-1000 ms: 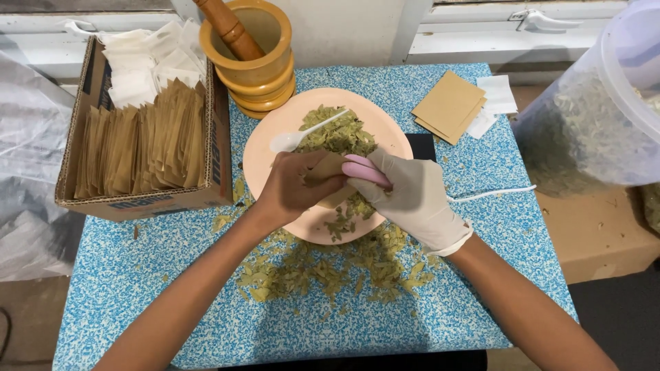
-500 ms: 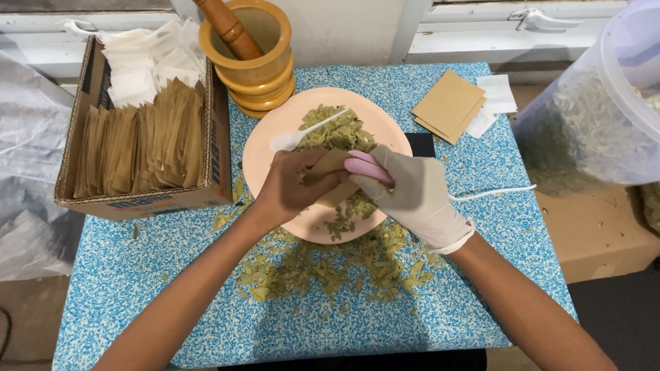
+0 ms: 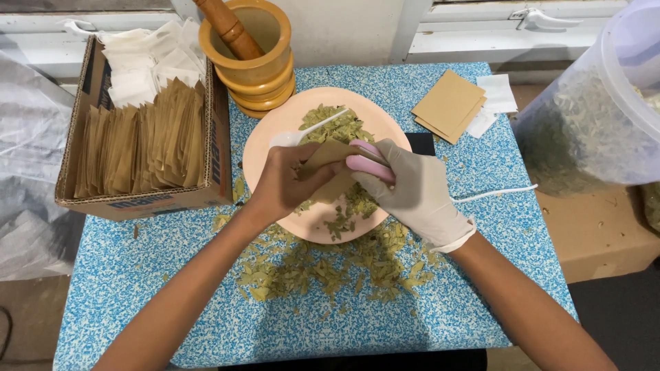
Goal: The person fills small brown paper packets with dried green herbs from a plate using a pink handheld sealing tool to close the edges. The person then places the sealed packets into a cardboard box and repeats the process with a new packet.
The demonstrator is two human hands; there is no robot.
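Bare left hand [image 3: 285, 184] pinched shut on a small brown paper sachet [image 3: 328, 168], held over the peach plate [image 3: 275, 130] of crushed dried leaves [image 3: 340, 127]. Gloved right hand [image 3: 412, 196] just beside, fingers closed round a pink tool [image 3: 371, 165] touching the sachet's edge. Likely light, thin and floppy, easily creased — best pinched at the rim, mouth kept up. Against half a second earlier — almost no change, both hands in the same place. Cardboard box [image 3: 213, 124] of sachets off to the left of the left hand.
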